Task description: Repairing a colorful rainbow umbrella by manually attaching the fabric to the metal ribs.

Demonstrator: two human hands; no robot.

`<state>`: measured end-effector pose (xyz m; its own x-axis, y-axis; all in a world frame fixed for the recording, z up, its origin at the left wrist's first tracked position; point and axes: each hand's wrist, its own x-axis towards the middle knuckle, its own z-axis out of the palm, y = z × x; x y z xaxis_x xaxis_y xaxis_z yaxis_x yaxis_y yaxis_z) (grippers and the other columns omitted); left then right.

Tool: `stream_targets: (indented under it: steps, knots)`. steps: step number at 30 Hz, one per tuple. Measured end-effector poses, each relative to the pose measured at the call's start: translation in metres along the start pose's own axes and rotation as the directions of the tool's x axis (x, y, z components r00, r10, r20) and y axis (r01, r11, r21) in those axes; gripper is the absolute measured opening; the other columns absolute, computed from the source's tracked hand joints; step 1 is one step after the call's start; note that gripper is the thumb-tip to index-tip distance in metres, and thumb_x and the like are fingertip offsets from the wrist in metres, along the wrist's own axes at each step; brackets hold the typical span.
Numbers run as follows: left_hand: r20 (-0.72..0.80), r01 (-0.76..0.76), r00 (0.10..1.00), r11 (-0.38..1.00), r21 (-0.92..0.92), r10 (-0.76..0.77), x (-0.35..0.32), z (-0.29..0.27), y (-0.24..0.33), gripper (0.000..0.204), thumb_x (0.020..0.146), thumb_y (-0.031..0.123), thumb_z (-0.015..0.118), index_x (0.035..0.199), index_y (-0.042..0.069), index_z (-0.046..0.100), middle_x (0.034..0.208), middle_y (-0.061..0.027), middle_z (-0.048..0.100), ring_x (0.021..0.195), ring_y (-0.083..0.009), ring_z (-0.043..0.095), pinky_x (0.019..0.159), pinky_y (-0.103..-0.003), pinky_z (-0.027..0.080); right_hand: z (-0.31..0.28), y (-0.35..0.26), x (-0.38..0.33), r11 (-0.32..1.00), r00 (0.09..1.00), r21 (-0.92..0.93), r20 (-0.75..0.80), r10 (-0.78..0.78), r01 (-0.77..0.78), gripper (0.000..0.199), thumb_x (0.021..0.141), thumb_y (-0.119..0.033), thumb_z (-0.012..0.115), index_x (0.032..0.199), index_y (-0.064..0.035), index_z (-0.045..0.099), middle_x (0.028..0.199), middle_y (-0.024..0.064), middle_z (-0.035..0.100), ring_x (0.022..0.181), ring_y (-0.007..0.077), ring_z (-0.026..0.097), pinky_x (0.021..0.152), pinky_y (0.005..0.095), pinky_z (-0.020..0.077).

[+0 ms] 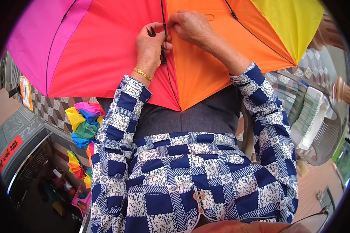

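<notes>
A multicoloured umbrella (101,62) lies spread open across my lap, with pink, red, orange and yellow panels and thin black ribs. One rib (170,83) runs along the red and orange seam between my hands. My left hand (148,46) is closed around a small black pointed tool (151,32), which looks like snips or pliers; its fingers reach the rib. On the rib's other side, my right hand (190,26) is closed in a pinch by the seam. What its fingertips hold is hidden. Near its knuckles, a thin loop (210,17) shows against the orange cloth.
Folded, multicoloured cloth (85,124) is piled at the left, above a pink basket (81,200). To the right, a plastic chair (330,134) bears a white tray (313,116) of thin, pale strands. Patterned tiles (50,110) cover the floor beyond the umbrella.
</notes>
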<state>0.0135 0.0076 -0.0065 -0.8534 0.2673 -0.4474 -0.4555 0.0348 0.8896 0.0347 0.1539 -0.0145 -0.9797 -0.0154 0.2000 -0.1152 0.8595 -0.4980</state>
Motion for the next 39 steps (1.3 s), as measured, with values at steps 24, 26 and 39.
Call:
stream_targets:
  steps: [24, 26, 39]
  knots:
    - [-0.039, -0.05, 0.998, 0.997, 0.056, 0.052, 0.003, -0.001, -0.006, 0.007, 0.088, 0.004, 0.051, 0.094, 0.003, 0.053, 0.069, -0.0062, 0.061, 0.043, -0.0112, 0.054, 0.039, -0.023, 0.042, 0.002, -0.004, -0.006, 0.987, 0.997, 0.141, -0.004, 0.078, -0.077, 0.015, 0.076, -0.021, 0.056, 0.086, -0.0123, 0.064, 0.078, 0.0112, 0.065, 0.08, 0.0315, 0.063, 0.068, 0.0424, 0.0489]
    - [-0.044, -0.04, 0.998, 0.998, 0.053, 0.043, 0.003, -0.001, -0.006, 0.007, 0.088, 0.005, 0.051, 0.094, 0.003, 0.053, 0.069, -0.0062, 0.061, 0.043, -0.0112, 0.054, 0.039, -0.023, 0.042, -0.002, -0.002, -0.005, 0.979, 0.993, 0.175, 0.083, 0.088, -0.101, 0.015, 0.075, -0.021, 0.057, 0.085, -0.012, 0.065, 0.075, 0.0113, 0.065, 0.078, 0.0309, 0.063, 0.068, 0.0417, 0.0486]
    - [-0.053, -0.013, 0.999, 1.0, -0.013, 0.013, 0.006, 0.0, -0.006, 0.007, 0.088, 0.01, 0.054, 0.091, 0.004, 0.054, 0.067, -0.0061, 0.061, 0.041, -0.0106, 0.052, 0.038, -0.022, 0.042, -0.005, 0.005, -0.007, 0.917, 0.965, 0.351, 0.239, 0.108, -0.189, 0.016, 0.074, -0.012, 0.058, 0.083, -0.0002, 0.063, 0.069, 0.0078, 0.062, 0.063, 0.0135, 0.057, 0.06, 0.0291, 0.0452]
